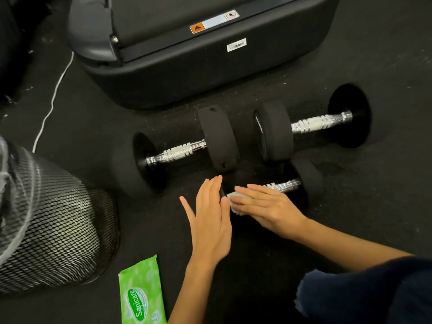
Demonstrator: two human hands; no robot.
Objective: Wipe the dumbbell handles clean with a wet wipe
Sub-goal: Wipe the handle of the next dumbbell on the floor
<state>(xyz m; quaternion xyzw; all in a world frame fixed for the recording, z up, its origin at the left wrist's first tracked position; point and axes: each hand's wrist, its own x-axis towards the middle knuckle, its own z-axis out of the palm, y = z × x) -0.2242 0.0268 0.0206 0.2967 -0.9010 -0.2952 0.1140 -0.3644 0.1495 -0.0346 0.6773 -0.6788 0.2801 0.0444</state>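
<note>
Three black dumbbells with chrome handles lie on the dark floor. The small dumbbell (306, 181) is nearest me. My right hand (264, 206) presses a white wet wipe (233, 199) onto the left part of its handle; the right part of the handle (284, 185) shows bare. My left hand (210, 218) lies flat with fingers extended against the small dumbbell's left end, which it mostly hides. Behind lie a larger dumbbell on the left (177, 153) and another on the right (318, 123).
A green wet-wipe packet (140, 293) lies on the floor near my left forearm. A black mesh bin (58, 230) lies at the left. A large dark machine base (198, 54) stands behind the dumbbells, with a white cord (53, 97) on the floor.
</note>
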